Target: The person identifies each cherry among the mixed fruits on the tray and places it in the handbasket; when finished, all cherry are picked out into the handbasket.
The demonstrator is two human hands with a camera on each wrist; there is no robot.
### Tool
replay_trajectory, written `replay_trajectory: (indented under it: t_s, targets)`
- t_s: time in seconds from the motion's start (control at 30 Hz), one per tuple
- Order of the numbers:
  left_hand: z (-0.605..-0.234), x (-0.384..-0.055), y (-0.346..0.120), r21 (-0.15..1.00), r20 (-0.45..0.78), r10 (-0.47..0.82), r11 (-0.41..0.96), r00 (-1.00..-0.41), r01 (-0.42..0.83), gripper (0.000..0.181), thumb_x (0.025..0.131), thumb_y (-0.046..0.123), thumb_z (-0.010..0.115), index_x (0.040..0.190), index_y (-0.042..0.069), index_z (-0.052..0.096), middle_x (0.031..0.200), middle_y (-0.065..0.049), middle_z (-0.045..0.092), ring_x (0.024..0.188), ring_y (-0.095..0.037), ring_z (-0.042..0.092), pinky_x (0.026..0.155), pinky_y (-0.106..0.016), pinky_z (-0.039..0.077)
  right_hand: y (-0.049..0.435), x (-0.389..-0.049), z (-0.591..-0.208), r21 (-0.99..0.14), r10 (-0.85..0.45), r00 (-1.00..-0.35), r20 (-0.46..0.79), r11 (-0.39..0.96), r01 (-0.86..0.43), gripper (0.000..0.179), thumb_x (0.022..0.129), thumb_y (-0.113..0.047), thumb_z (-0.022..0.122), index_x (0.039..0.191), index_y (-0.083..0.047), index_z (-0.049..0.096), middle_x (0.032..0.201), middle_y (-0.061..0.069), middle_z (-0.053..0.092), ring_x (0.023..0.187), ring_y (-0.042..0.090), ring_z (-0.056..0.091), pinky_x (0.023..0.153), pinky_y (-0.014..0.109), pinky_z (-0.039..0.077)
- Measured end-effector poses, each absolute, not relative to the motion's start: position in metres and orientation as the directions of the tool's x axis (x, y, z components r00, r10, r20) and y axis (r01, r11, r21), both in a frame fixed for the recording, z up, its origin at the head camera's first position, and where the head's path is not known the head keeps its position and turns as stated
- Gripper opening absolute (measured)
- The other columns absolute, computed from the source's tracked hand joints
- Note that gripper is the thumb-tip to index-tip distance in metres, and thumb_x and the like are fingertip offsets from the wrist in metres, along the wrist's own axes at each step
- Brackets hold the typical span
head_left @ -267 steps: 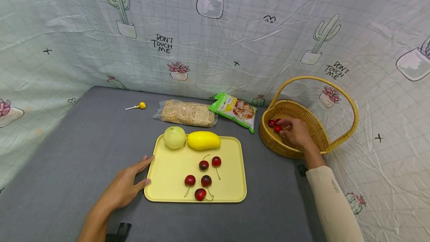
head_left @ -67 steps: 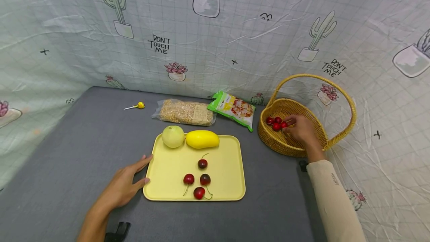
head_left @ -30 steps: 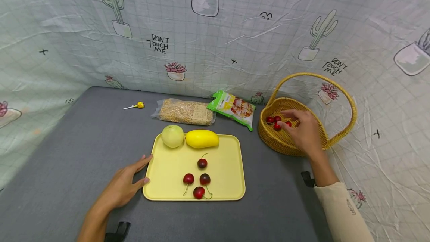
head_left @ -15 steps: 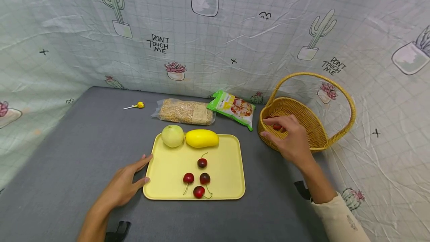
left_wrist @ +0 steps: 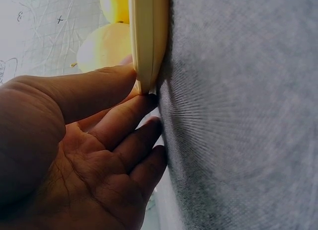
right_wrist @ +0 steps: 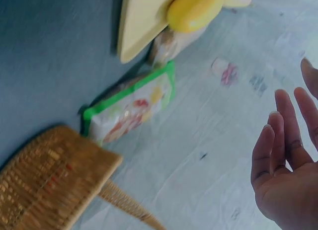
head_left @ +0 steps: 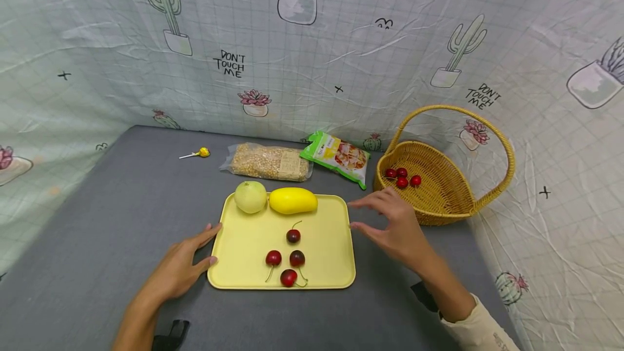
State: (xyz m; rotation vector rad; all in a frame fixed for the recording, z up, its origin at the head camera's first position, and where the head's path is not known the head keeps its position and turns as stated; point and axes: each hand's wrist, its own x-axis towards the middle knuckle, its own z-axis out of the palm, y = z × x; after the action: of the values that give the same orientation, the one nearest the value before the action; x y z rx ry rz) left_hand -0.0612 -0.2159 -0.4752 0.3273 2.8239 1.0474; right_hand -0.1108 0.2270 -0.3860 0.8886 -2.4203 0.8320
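My left hand (head_left: 177, 270) rests at the left edge of the yellow tray (head_left: 326, 264), thumb and index fingertip spread along its rim. In the left wrist view the thumb (left_wrist: 94, 88) touches the tray's edge and the other fingers are loosely bent beside it. On the tray lie several dark red cherries with stems, one cherry (head_left: 293, 236) a little above the others. A pale green round fruit (head_left: 251, 197) and a yellow mango (head_left: 293, 201) sit along its far side. My right hand (head_left: 392, 226), thumb and fingers apart and holding nothing, hovers by the tray's right edge.
A wicker basket (head_left: 439, 199) with a tall handle stands at the right, several cherries (head_left: 402, 182) inside. Behind the tray lie a clear bag of yellowish grains (head_left: 268, 161) and a green-edged food packet (head_left: 341, 157). A yellow lollipop (head_left: 203, 152) lies at the back left.
Since the oldest frame, one cherry has gone from the tray and the basket holds one more. My right hand has let go and moved left from the basket to the tray. The left hand stays.
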Motion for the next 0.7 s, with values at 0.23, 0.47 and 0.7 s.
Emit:
replay_trajectory:
  t_s: [0.23, 0.47, 0.7]
  targets:
    - [-0.476, -0.061, -0.216, 0.653, -0.024, 0.237, 0.740, -0.971, 0.165, 0.075, 0.096, 0.010, 0.078, 0.164, 0.011, 0.044, 0.162, -0.031, 0.043, 0.148, -0.053, 0.044, 0.110, -0.073, 0.044, 0.205, -0.093, -0.392, -0.421, -0.525, -0.695, 0.492, 0.555, -0.717, 0.042, 0.080, -0.021, 0.095, 0.119, -0.025, 0.080, 0.110, -0.009, 0.077, 0.096, 0.009, 0.057, 0.081, 0.029, 0.054]
    - [-0.476, -0.061, -0.216, 0.662, -0.029, 0.239, 0.732, -0.971, 0.161, 0.076, 0.096, 0.010, 0.077, 0.164, 0.011, 0.044, 0.163, -0.030, 0.042, 0.149, -0.052, 0.043, 0.111, -0.073, 0.043, 0.184, -0.081, -0.404, -0.468, -0.611, -0.685, 0.397, 0.507, -0.724, 0.042, 0.082, -0.025, 0.094, 0.121, -0.027, 0.079, 0.113, -0.013, 0.076, 0.101, 0.006, 0.058, 0.084, 0.029, 0.055]
    - [-0.476, -0.060, -0.216, 0.673, -0.023, 0.237, 0.722, -0.971, 0.160, 0.075, 0.096, 0.009, 0.077, 0.164, 0.011, 0.044, 0.163, -0.031, 0.041, 0.149, -0.052, 0.043, 0.111, -0.074, 0.043, 0.164, -0.073, -0.418, -0.490, -0.714, -0.646, 0.271, 0.475, -0.731, 0.040, 0.084, -0.024, 0.093, 0.122, -0.023, 0.080, 0.112, -0.009, 0.076, 0.103, 0.008, 0.063, 0.089, 0.028, 0.057]
